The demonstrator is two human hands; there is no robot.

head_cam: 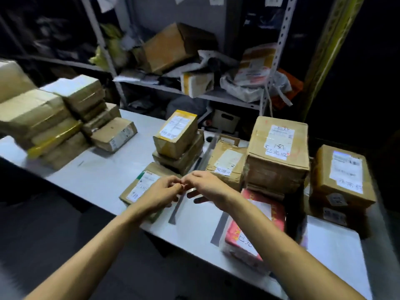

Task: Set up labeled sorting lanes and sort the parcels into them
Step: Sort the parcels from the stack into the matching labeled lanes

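Above the counter (104, 176), the left hand (160, 191) and right hand (205, 187) meet, each grip pinched together, on what I cannot tell, near a box (278, 169) handwritten "已完成".

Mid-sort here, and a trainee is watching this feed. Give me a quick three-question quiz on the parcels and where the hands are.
1. True or false: the left hand and right hand meet fingertip to fingertip above the table.
2. Where does the red parcel lie? A) on the table, near right; B) on the shelf; C) atop the left stack.
3. Short answer: what lies on the table directly beneath the left hand?

Key: 1 true; 2 A; 3 a flat cardboard parcel with a white label.
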